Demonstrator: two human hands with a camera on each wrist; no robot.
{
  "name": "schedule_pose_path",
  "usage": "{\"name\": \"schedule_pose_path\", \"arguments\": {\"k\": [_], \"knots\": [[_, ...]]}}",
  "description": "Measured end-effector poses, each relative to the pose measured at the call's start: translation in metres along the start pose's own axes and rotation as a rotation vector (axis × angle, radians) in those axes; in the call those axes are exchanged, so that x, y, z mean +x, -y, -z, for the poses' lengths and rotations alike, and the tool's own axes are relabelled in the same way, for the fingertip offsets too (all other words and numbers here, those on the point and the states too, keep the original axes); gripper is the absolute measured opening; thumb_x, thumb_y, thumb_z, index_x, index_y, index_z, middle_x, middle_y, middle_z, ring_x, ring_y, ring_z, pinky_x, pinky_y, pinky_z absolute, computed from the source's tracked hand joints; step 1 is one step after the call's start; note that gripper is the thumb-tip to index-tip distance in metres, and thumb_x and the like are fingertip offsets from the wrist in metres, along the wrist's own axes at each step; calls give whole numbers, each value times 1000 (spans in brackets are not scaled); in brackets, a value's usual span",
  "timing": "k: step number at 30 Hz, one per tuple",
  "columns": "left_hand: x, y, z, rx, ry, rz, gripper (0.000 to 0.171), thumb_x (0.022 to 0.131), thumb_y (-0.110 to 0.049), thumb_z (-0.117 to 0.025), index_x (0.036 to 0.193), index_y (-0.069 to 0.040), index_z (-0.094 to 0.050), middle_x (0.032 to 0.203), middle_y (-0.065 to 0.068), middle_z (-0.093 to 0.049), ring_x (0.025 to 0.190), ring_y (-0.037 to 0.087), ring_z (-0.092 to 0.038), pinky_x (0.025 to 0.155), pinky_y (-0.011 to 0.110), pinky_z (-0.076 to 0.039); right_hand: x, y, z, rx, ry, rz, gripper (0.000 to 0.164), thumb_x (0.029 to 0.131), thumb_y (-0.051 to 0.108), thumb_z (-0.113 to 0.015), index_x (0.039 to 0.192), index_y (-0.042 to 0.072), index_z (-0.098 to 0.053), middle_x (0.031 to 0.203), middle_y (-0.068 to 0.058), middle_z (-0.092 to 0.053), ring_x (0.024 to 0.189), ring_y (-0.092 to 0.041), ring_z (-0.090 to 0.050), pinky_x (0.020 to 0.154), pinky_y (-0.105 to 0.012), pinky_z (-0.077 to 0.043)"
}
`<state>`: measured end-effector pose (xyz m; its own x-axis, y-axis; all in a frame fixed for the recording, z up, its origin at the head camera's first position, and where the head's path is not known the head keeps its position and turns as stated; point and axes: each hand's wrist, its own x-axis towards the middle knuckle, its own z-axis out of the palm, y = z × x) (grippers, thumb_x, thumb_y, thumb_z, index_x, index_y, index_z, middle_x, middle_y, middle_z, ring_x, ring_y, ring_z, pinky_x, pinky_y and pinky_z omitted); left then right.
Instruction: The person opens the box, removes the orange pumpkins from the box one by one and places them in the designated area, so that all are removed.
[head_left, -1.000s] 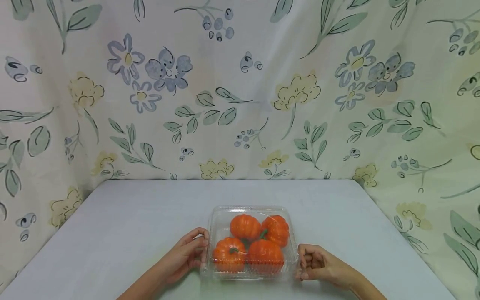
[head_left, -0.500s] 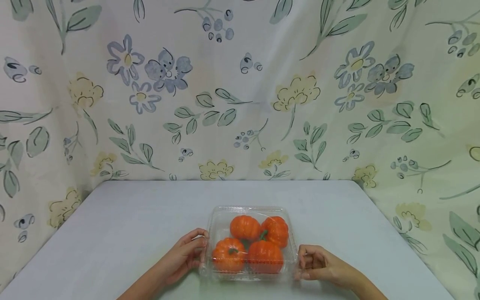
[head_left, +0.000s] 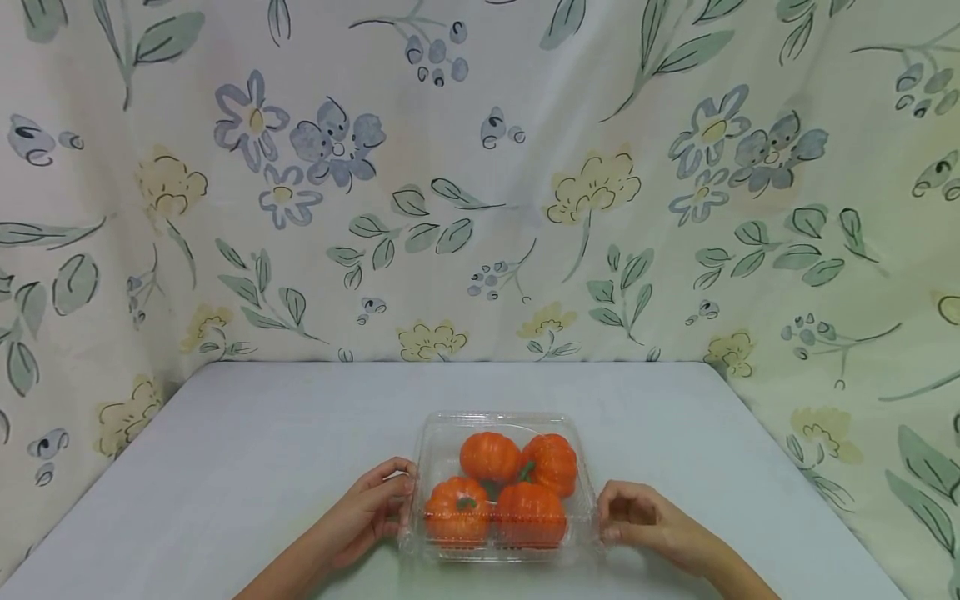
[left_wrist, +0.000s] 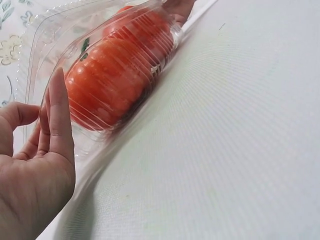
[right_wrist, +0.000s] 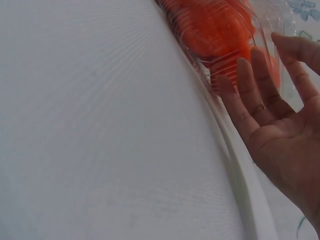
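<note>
So your clear box [head_left: 491,555] is lower center of the frame, a bit longer side to side, right between your left grip [head_left: 367,512] and right grip [head_left: 652,521]. Looks like both pinch its side edges, so neither's nearer. Plastic walls off those four orange pumpkins [head_left: 491,456]. White worktop [head_left: 262,467] below, floral cloth [head_left: 420,287] behind.

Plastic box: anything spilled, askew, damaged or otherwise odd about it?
Nothing stands out. The box looks level on the table, its four pumpkins are all inside, and no crack or dent shows. A tiny flaw would be too small to tell.
</note>
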<state>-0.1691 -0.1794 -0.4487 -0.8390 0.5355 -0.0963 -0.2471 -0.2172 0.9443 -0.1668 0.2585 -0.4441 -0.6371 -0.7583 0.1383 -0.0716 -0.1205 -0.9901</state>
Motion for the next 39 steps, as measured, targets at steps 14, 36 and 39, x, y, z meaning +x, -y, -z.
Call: {"name": "schedule_pose_path", "arguments": {"k": [14, 36, 39], "knots": [[0, -2, 0, 9, -4, 2, 9, 110, -16, -53, 112, -22, -60, 94, -7, -56, 72, 5, -59, 65, 20, -57, 4, 4, -1, -232, -172, 122, 13, 102, -10, -52, 108, -1, -60, 126, 7, -64, 119, -8, -58, 99, -23, -53], [2, -1, 6, 3, -83, 52, 10, 108, -17, -56, 117, -15, -59, 103, -3, -61, 81, 9, -63, 70, 23, -62, 13, 13, -4, -395, -380, 245, 22, 98, -13, -57, 97, 6, -69, 136, 6, -60, 116, -9, -59, 98, -22, -55], [3, -2, 5, 9, -108, 52, 15, 107, -16, -57, 121, -11, -56, 104, -3, -62, 84, 9, -63, 72, 24, -62, 15, 14, -4, -402, -383, 263, 21, 98, -13, -57, 96, 5, -68, 136, 5, -61, 119, -9, -58, 101, -22, -54]]}}
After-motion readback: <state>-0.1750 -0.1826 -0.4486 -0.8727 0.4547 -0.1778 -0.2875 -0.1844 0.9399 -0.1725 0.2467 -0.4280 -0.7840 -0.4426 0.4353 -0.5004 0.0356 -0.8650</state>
